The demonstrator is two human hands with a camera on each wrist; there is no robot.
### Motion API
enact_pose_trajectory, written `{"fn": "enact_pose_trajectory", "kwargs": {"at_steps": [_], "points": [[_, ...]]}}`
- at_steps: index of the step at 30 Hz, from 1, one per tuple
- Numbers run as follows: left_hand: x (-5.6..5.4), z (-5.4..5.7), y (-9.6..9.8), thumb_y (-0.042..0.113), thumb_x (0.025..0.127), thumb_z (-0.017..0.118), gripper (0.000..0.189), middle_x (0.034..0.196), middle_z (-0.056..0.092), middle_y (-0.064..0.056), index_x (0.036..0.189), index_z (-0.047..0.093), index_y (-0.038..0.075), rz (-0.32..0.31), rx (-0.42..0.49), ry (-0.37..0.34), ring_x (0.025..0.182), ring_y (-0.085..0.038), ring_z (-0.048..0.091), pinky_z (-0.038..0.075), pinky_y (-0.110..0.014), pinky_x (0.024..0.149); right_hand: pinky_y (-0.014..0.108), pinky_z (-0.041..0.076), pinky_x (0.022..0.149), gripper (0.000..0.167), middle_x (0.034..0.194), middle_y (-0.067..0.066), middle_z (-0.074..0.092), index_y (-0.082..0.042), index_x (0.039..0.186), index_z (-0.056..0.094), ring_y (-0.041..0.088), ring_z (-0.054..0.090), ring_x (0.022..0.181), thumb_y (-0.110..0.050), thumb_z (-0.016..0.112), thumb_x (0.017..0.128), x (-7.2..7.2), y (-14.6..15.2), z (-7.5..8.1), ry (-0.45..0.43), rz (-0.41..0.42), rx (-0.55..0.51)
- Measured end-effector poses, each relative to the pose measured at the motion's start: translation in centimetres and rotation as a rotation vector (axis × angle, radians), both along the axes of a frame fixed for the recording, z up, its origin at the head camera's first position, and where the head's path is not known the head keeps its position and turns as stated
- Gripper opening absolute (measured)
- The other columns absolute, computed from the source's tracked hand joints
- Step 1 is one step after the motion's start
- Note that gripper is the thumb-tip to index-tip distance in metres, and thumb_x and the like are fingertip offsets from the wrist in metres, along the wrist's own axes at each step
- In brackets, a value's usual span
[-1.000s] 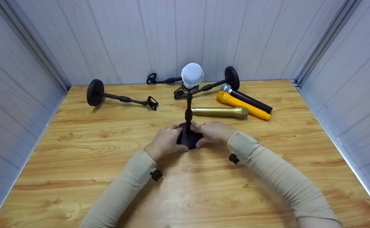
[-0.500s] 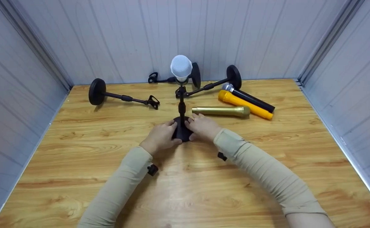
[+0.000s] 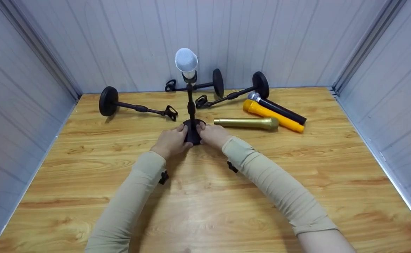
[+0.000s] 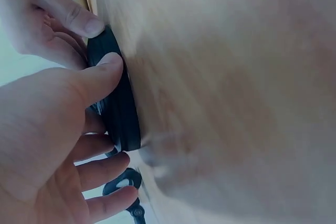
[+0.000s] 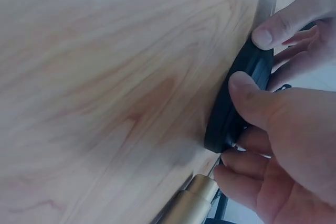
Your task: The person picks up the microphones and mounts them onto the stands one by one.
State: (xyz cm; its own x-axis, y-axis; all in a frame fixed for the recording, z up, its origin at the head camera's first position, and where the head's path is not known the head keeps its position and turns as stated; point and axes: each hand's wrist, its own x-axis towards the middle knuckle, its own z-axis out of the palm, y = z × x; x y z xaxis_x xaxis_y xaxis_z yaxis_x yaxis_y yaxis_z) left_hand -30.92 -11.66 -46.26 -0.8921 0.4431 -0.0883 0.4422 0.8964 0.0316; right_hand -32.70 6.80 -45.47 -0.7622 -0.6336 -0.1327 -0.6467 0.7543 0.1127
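Observation:
A black microphone stand (image 3: pixel 191 109) is upright near the middle of the table, holding a white microphone (image 3: pixel 186 60) in its clip. My left hand (image 3: pixel 172 140) grips the left side of the round base, and my right hand (image 3: pixel 213 135) grips the right side. In the left wrist view, a thumb lies on the rim of the stand's base (image 4: pixel 126 114), with fingers around its side. The right wrist view has both thumbs on the base (image 5: pixel 226 111) too. Just right of my right hand lies a gold microphone (image 3: pixel 244 122).
An orange-yellow microphone (image 3: pixel 272 115) and a black microphone (image 3: pixel 281 111) lie side by side at the right. Three more black stands lie on their sides: one at left (image 3: pixel 108 101), one at the back (image 3: pixel 218 83), another behind the microphones (image 3: pixel 260 85). Ribbed walls (image 3: pixel 212 38) enclose the table.
Both hands have moved the upright stand with the white microphone away from me and to the left. The stand lying at the back is now less covered. Other things stay put.

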Motion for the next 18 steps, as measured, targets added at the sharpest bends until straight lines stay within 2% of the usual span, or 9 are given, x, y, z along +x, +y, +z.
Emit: {"fn": "enact_pose_trajectory", "kwargs": {"at_steps": [2, 7, 12, 18], "points": [[-0.4, 0.4, 0.0, 0.047, 0.102, 0.059, 0.074, 0.156, 0.039, -0.023, 0.154, 0.038, -0.002, 0.022, -0.008, -0.045, 0.134, -0.04, 0.05, 0.048, -0.053, 0.102, 0.044, 0.055, 0.094, 0.064, 0.149, 0.029, 0.045, 0.007, 0.149, 0.043, 0.039, 0.058, 0.124, -0.028, 0.065, 0.101, -0.4, -0.2, 0.0, -0.055, -0.017, -0.047], [-1.2, 1.4, -0.2, 0.044, 0.102, 0.061, 0.077, 0.16, 0.031, -0.023, 0.157, 0.03, 0.0, 0.085, 0.038, -0.157, 0.14, -0.042, 0.041, 0.041, -0.054, 0.11, 0.046, 0.044, 0.108, 0.065, 0.153, 0.033, 0.036, 0.007, 0.152, 0.036, 0.043, 0.05, 0.132, -0.022, 0.065, 0.102, -1.5, -0.7, 0.7, -0.207, -0.069, -0.131], [-1.9, 1.5, -0.5, 0.043, 0.103, 0.059, 0.077, 0.162, 0.028, -0.022, 0.159, 0.026, 0.002, 0.125, 0.038, -0.203, 0.14, -0.042, 0.041, 0.041, -0.055, 0.108, 0.046, 0.037, 0.114, 0.069, 0.157, 0.03, 0.03, 0.003, 0.155, 0.033, 0.042, 0.042, 0.139, -0.026, 0.066, 0.101, -2.3, -1.0, 1.1, -0.264, -0.085, -0.141], [-2.8, 1.2, -0.7, 0.047, 0.102, 0.058, 0.08, 0.164, 0.024, -0.019, 0.16, 0.024, 0.005, 0.162, 0.047, -0.237, 0.142, -0.043, 0.037, 0.038, -0.055, 0.111, 0.047, 0.034, 0.116, 0.07, 0.161, 0.028, 0.024, 0.0, 0.159, 0.027, 0.043, 0.034, 0.143, -0.021, 0.063, 0.103, -3.0, -1.0, 0.6, -0.301, -0.116, -0.162]]}}
